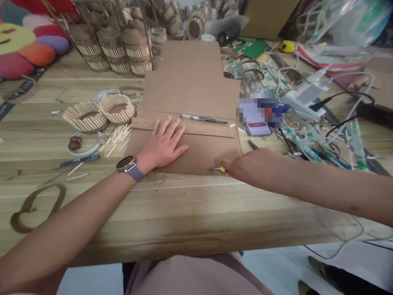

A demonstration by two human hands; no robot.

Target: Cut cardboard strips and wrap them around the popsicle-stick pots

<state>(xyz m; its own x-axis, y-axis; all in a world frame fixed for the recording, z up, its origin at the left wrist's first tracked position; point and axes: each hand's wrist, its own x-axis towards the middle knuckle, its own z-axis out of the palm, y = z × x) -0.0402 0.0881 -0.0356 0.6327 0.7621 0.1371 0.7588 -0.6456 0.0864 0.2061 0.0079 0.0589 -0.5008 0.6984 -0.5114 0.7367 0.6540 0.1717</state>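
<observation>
My left hand [164, 145] lies flat with fingers spread on a brown cardboard sheet [190, 98], its fingertips over a narrow cardboard strip [208, 129]. A watch is on that wrist. Near the sheet's front right corner, my right hand [242, 166] is closed around a small yellow tool [222, 169]. The tool's thin dark tip points left over the cardboard; most of its body is hidden in the hand, so its kind is unclear. A pen [202, 119] rests across the sheet just above the strip.
Two round stick baskets [87, 116], loose wooden sticks [118, 137] and a blue cutter [78, 161] lie to the left. Taller stick-sided pieces [115, 49] stand behind. A phone [258, 125], a power strip [307, 98] with cables and scattered scraps crowd the right.
</observation>
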